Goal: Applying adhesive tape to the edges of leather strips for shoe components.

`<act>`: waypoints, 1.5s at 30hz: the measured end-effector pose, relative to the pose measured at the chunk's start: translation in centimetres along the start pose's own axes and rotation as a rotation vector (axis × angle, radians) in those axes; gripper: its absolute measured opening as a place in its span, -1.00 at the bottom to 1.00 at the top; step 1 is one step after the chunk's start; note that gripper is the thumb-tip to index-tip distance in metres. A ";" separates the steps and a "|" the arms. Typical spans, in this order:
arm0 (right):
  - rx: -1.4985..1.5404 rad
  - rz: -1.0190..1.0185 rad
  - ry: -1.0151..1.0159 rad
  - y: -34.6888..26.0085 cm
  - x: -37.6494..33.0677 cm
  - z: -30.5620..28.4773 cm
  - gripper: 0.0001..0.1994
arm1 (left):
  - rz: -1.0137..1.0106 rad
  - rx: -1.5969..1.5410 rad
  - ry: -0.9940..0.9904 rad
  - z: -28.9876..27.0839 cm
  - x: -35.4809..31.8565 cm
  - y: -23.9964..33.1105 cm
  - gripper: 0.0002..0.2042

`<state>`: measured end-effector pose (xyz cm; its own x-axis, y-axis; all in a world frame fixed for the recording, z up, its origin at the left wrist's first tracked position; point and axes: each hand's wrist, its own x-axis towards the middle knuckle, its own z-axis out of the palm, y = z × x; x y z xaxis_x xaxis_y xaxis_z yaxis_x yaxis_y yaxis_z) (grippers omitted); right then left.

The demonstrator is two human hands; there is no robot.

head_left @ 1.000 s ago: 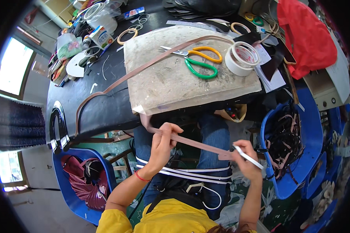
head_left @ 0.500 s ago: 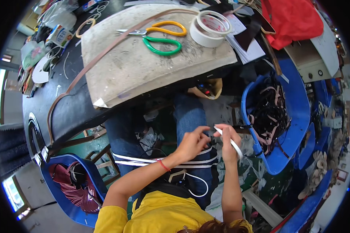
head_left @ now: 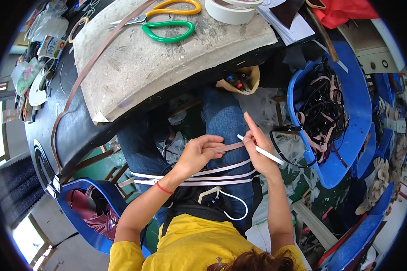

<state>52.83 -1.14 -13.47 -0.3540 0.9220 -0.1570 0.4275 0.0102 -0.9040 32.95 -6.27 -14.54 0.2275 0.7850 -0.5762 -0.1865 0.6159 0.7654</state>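
Observation:
A pinkish-brown strip (head_left: 233,146) stretches between my two hands above my thighs. One end lies in the fingers of my left hand (head_left: 198,155), which are closed on it. My right hand (head_left: 260,152) pinches the other end, with its index finger pointing up and away. A slim white stick-like piece (head_left: 270,155) also passes through the right hand; I cannot tell exactly what it is. White bands (head_left: 194,180) run across my thighs below the hands. Just right of the right hand, a black strap (head_left: 280,153) loops out from a blue bin.
Ahead, a worn mat (head_left: 167,67) on the black table bears scissors (head_left: 167,31) with orange and green handles, white tape rolls (head_left: 230,12) and a long brown strip (head_left: 83,77). Blue bins of straps stand right (head_left: 362,135) and left (head_left: 83,230). A paper bag (head_left: 252,81) hangs below the table edge.
The pinkish-brown strip now shows stretched between my hands. My left hand has moved left, away from the right, and the right index finger has straightened. The whole view has shifted.

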 end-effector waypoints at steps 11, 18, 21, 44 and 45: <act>0.149 0.091 -0.343 -1.3 0.2 1.6 -0.53 | -0.008 -0.149 -0.059 0.1 -0.4 0.2 -0.60; -0.028 0.049 -0.136 -1.7 -0.6 0.4 -0.62 | 0.018 -0.009 0.011 -0.1 -0.6 -0.2 -0.66; 0.169 0.209 -0.148 1.2 -0.4 -2.5 -0.79 | -0.023 -0.031 -0.002 -0.1 -0.7 0.2 -0.66; 0.546 0.332 -0.431 7.0 1.1 -2.7 -0.72 | -0.091 0.461 0.115 -8.1 -3.8 0.9 -0.85; 0.550 0.339 -0.429 7.2 1.1 -2.9 -0.72 | -0.099 0.471 0.130 -9.2 -4.7 1.0 -0.86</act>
<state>57.88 1.05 -18.98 -0.6166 0.6086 -0.4994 0.1350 -0.5432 -0.8287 22.96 -8.72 -13.70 0.0956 0.7443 -0.6609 0.2887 0.6147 0.7340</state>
